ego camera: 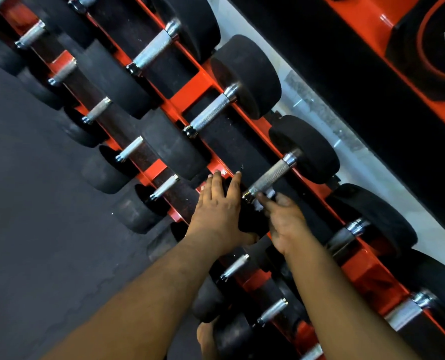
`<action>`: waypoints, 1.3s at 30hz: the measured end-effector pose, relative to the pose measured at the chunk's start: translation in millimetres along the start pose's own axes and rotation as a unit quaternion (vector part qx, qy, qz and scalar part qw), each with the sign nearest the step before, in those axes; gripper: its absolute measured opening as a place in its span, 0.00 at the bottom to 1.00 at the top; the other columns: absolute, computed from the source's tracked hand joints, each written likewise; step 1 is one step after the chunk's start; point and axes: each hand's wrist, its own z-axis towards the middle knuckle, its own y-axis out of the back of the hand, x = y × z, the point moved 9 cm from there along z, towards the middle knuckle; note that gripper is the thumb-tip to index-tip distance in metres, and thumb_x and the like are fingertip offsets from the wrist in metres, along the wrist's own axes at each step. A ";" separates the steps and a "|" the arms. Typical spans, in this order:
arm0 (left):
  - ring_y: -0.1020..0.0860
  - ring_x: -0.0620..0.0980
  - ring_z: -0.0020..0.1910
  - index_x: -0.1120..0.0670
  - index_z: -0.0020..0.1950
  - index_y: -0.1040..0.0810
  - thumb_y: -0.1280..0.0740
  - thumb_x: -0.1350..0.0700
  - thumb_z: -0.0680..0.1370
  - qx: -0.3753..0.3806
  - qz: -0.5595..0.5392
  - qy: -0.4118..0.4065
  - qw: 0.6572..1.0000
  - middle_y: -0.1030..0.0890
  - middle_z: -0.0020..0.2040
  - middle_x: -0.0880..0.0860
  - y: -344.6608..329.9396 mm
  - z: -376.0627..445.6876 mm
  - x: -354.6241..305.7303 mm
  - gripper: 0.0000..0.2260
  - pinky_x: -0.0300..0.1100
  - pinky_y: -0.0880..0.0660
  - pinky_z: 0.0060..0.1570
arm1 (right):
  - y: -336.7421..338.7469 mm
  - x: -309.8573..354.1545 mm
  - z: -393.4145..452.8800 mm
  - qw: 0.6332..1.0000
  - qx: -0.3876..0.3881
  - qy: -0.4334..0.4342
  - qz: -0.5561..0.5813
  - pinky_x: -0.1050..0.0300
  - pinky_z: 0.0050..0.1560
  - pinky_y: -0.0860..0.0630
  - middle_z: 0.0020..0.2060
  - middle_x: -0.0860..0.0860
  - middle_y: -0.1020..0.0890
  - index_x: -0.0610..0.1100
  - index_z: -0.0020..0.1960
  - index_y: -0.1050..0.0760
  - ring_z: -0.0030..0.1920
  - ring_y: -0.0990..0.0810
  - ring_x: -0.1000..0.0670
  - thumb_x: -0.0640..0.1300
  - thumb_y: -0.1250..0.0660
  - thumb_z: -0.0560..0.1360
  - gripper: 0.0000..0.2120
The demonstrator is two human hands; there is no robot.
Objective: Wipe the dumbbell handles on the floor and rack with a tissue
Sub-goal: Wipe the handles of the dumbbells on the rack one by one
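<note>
At the near end of one knurled handle (270, 178) on the upper tier, your right hand (285, 220) pinches a white tissue (261, 202) between curled fingers and thumb; scraps of the tissue show just under the handle's chrome collar, touching or nearly touching it, hard to tell through the blur. Your left hand (217, 207) lies flat just beside, fingers straight and spread, pressing on the black near head (250, 222) of that same dumbbell, fingertips reaching the red rail (220, 168).

Outward from there: the dumbbell's far head (307, 149) sits against the back rail of the red rack (195, 85). Same tier, further up the frame, two more dumbbells with knurled handles (211, 111) (155, 49) rest across the rails. Toward your right forearm, another handle (346, 236) shows, blurred.

Lower tier, left of your left hand: a row of smaller dumbbells, short handles (130, 149) (164, 187) (98, 110) running diagonally. More small ones lie beneath your forearms (235, 266) (273, 310).

Dark rubber floor (34, 203) fills the left side. Behind the rack, a pale strip of wall (320, 105), then a black and orange panel (372, 61).
</note>
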 end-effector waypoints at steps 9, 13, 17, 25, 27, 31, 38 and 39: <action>0.61 0.60 0.81 0.47 0.81 0.65 0.22 0.34 0.63 -0.001 0.002 -0.001 1.000 0.61 0.81 0.61 -2.4 0.7 1.6 0.64 0.53 0.57 0.79 | 36.4 91.5 -46.4 0.856 -0.215 0.372 -0.286 0.66 0.59 0.24 0.52 0.51 0.15 0.42 0.58 0.17 0.50 0.20 0.60 0.36 0.35 0.79 0.11; 0.62 0.60 0.81 0.48 0.81 0.65 0.23 0.33 0.63 0.007 -0.001 -0.003 1.000 0.61 0.81 0.61 -2.3 1.5 1.5 0.63 0.53 0.58 0.79 | -18.4 103.7 -42.0 0.574 -0.128 0.576 -0.568 0.47 0.69 0.28 0.62 0.44 0.18 0.41 0.66 0.21 0.66 0.22 0.45 0.36 0.38 0.79 0.16; 0.60 0.61 0.81 0.48 0.82 0.64 0.23 0.35 0.65 0.010 -0.003 -0.014 1.000 0.61 0.81 0.63 -1.8 1.5 0.6 0.62 0.52 0.59 0.78 | -27.3 56.3 -19.8 0.392 -0.032 0.519 -0.759 0.36 0.75 0.41 0.74 0.44 0.29 0.43 0.74 0.29 0.77 0.36 0.42 0.41 0.32 0.77 0.26; 0.62 0.61 0.81 0.47 0.81 0.65 0.24 0.35 0.66 0.015 0.004 -0.023 1.000 0.62 0.81 0.63 -4.0 2.6 1.2 0.60 0.54 0.58 0.80 | -37.9 43.0 -12.9 0.204 0.061 0.414 -0.885 0.28 0.75 0.54 0.81 0.43 0.45 0.43 0.82 0.47 0.81 0.57 0.39 0.44 0.48 0.78 0.32; 0.64 0.61 0.81 0.47 0.81 0.67 0.24 0.36 0.67 0.026 0.008 -0.023 0.999 0.63 0.81 0.63 -4.5 3.2 2.1 0.60 0.55 0.57 0.80 | -48.1 34.9 -13.8 0.171 0.079 0.408 -0.893 0.28 0.75 0.55 0.80 0.43 0.41 0.43 0.81 0.47 0.81 0.55 0.40 0.44 0.51 0.79 0.30; 0.65 0.61 0.80 0.45 0.80 0.68 0.23 0.37 0.67 0.033 0.008 -0.026 0.999 0.65 0.80 0.63 -6.2 4.8 2.6 0.60 0.56 0.57 0.80 | -35.9 28.5 -28.3 0.164 0.094 0.462 -0.867 0.33 0.76 0.45 0.78 0.42 0.36 0.38 0.79 0.46 0.80 0.43 0.42 0.43 0.46 0.77 0.31; 0.66 0.60 0.80 0.47 0.80 0.69 0.24 0.35 0.68 0.026 0.018 -0.028 0.999 0.65 0.80 0.64 -6.0 4.3 2.0 0.60 0.55 0.59 0.80 | -8.4 69.0 -19.1 0.329 -0.119 0.427 -0.834 0.42 0.79 0.51 0.81 0.38 0.57 0.37 0.81 0.62 0.81 0.57 0.40 0.40 0.46 0.81 0.35; 0.65 0.60 0.80 0.47 0.80 0.69 0.24 0.36 0.68 0.027 0.018 -0.028 0.999 0.65 0.80 0.64 -5.4 4.0 1.8 0.60 0.54 0.59 0.80 | -11.7 65.3 -19.8 0.345 -0.121 0.426 -0.828 0.40 0.79 0.50 0.81 0.38 0.56 0.37 0.81 0.61 0.81 0.56 0.40 0.40 0.46 0.81 0.35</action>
